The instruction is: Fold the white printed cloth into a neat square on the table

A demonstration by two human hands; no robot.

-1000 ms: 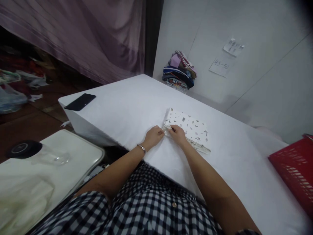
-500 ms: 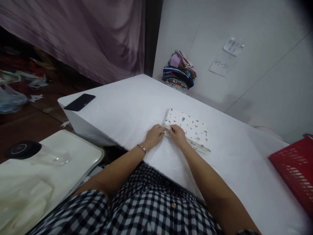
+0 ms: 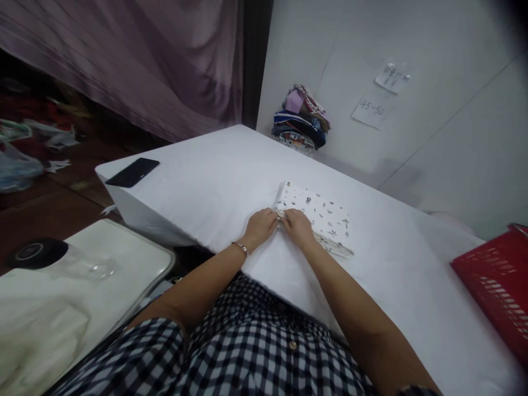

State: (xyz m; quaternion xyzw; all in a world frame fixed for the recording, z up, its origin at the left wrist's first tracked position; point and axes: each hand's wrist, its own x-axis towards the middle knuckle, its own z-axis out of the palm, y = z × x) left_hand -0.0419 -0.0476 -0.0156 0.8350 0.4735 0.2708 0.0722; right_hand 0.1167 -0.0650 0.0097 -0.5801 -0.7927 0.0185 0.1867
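A folded white cloth (image 3: 319, 217) with small dark prints lies flat on the white table (image 3: 214, 181). Both my hands meet at its near left corner. My left hand (image 3: 260, 226), with a bracelet on the wrist, has its fingers curled and pinching the cloth's edge. Close beside it, my right hand (image 3: 297, 226) rests on the same corner with fingers closed on the fabric. The fingertips are partly hidden by each other.
A black phone (image 3: 134, 171) lies at the table's far left corner. A stack of folded clothes (image 3: 301, 118) stands against the wall. A red basket (image 3: 495, 286) sits at the right edge. A side table (image 3: 82, 291) with a dark round object (image 3: 35, 253) is at left.
My two hands have drawn slightly closer together at the cloth's corner. The cloth itself has stayed in place.
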